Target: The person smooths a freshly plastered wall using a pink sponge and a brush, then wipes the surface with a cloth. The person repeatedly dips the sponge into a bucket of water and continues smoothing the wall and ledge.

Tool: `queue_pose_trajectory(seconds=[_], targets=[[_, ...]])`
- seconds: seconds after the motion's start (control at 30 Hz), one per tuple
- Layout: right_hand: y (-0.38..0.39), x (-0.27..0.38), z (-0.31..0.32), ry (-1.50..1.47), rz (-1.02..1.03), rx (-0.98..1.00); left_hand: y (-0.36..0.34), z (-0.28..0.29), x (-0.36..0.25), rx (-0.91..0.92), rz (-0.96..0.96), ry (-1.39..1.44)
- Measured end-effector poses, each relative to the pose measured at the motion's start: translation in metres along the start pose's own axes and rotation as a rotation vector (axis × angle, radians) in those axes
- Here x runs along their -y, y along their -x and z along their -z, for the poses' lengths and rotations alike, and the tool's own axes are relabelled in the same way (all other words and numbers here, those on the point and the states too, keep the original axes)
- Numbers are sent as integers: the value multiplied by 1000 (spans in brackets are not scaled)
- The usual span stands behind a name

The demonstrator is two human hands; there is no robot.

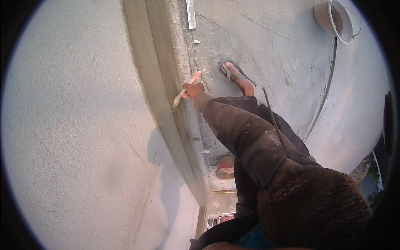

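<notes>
Nearest to the camera, at the lower right, is a dark brown, furry-looking mass (316, 204); whether it is hair or a collar, one cannot tell. From beside it the dusty brown sleeve (237, 125) reaches toward the upper left, and at its end is the right hand (194, 89). Its fingers are closed around a slim brush with a pinkish handle and pale yellowish bristles (179, 98). So the brush lies inside the grip, its handle end pointing to the upper right and its bristles to the lower left. Its long axis goes across the long brownish-grey band (146, 54) at the foot of the pale rough wall (83, 104). The bristle end is over the floor-side edge of this band; if it touches, it is not clear. The right hand is the nearer one; the left hand is not seen.

On the grey concrete floor (271, 50), near the band, stands a small reddish-brown bucket (224, 168). Beyond the hand are a foot in a dark sandal (237, 75), a flat metallic strip (191, 16) along the band's side, and, farther, a pale bucket with thin wire handle (324, 18). No label or writing can be read.
</notes>
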State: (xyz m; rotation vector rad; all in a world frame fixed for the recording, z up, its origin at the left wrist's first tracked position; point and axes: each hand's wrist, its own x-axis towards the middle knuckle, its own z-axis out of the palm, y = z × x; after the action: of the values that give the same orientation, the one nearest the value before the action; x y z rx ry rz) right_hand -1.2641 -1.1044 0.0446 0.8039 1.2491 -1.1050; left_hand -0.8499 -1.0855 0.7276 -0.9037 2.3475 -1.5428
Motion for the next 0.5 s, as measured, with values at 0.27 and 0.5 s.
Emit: queue_pose_trajectory(seconds=[0.27,0.5], targets=[[-42,359,-102,-312,417,86,-175,9,-75,93,-13,88],[-60,297,-85,-762,129,71,-329,28,-92,183,-26,101]])
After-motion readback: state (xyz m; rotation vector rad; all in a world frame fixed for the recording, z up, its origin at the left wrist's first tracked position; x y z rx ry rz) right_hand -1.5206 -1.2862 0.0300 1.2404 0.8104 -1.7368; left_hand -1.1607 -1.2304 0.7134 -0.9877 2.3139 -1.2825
